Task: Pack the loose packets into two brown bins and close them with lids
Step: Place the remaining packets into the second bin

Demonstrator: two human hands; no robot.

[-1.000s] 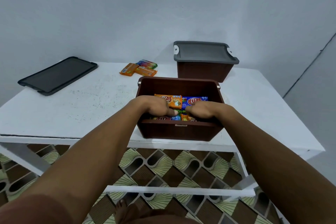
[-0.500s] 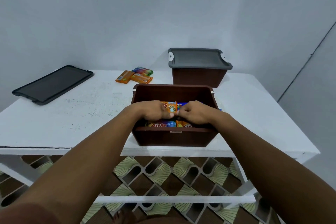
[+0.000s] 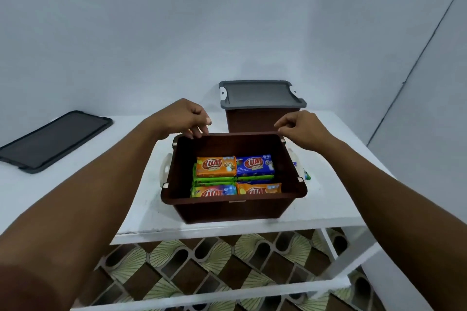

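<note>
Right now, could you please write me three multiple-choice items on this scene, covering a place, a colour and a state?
1. Where does the loose grey lid lie? A on the floor; B on the table, left of the open bin; C against the wall.
2. What colour is the far-right top packet in the open bin? A blue; B red; C white.
3. How is the far bin? A open; B overturned; C lidded.
Answers: B, it lies flat there; A, its wrapper is blue; C, a fitted lid covers it.
</note>
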